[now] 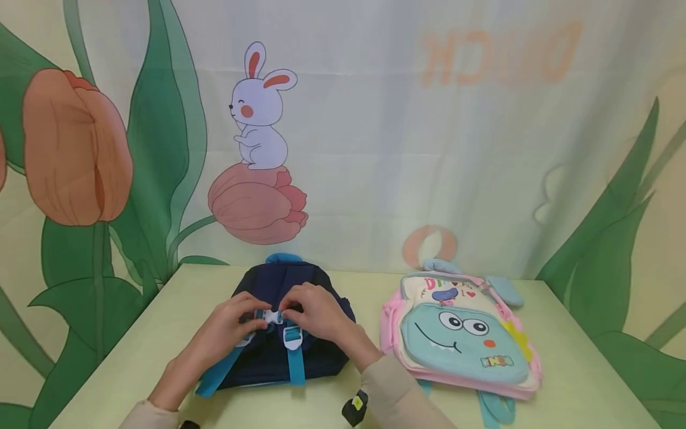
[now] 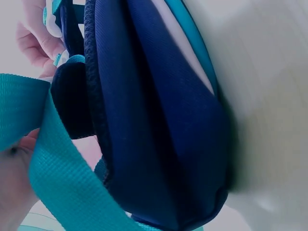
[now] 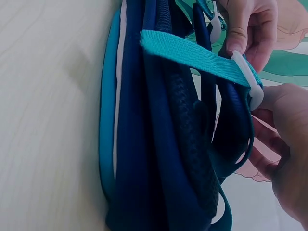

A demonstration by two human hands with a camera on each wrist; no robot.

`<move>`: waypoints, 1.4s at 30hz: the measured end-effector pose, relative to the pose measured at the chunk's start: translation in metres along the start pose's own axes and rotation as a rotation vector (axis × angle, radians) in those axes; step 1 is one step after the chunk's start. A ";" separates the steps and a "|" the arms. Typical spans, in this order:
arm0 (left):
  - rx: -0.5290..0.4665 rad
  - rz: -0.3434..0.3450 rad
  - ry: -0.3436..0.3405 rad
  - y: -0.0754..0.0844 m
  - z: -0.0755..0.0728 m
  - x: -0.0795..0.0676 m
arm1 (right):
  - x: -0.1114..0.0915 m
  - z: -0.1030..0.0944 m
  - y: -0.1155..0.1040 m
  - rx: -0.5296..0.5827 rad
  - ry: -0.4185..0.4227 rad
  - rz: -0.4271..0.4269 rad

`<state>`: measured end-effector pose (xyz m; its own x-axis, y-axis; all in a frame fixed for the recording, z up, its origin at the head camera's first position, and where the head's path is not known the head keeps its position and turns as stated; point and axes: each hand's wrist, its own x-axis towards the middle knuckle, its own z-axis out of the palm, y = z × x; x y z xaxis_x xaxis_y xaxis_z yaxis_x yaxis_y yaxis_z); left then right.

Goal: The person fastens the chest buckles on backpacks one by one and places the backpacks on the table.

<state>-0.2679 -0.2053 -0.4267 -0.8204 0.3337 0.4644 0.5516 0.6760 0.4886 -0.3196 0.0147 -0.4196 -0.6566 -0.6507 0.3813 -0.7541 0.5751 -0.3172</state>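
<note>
A navy backpack [image 1: 327, 351] with blue straps lies on the table, its strap side up. Across its middle is a white chest-strap buckle [image 1: 273, 317], its two halves joined or very nearly so; I cannot tell which. My left hand [image 1: 231, 322] pinches the buckle's left end between thumb and fingers. At the other end, my right hand [image 1: 317, 310] pinches the buckle with thumb and forefinger. Just below it, a white strap adjuster [image 1: 292, 338] sits on a blue strap [image 1: 296, 366]. In the left wrist view, a loose blue strap [image 2: 72, 168] partly covers the left hand.
To the right on the table [image 1: 579, 357] lies a pink and light-blue backpack [image 1: 455, 351] with a cartoon face. Behind the table hangs a printed curtain [image 1: 354, 149] with a rabbit and tulips. A black wrist device [image 1: 355, 409] shows by the right sleeve.
</note>
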 end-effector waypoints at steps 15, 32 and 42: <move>0.051 -0.080 -0.028 0.004 -0.006 -0.008 | 0.004 -0.005 -0.010 -0.010 -0.040 0.015; 0.084 0.006 -0.006 0.041 -0.005 -0.007 | -0.042 -0.058 0.022 0.076 0.042 0.116; -0.064 -0.010 -0.101 0.065 0.019 0.002 | -0.078 -0.081 0.038 0.052 0.125 0.202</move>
<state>-0.2364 -0.1483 -0.4078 -0.8352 0.3937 0.3840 0.5490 0.6378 0.5403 -0.2961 0.1282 -0.3912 -0.7902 -0.4567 0.4086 -0.6091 0.6591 -0.4412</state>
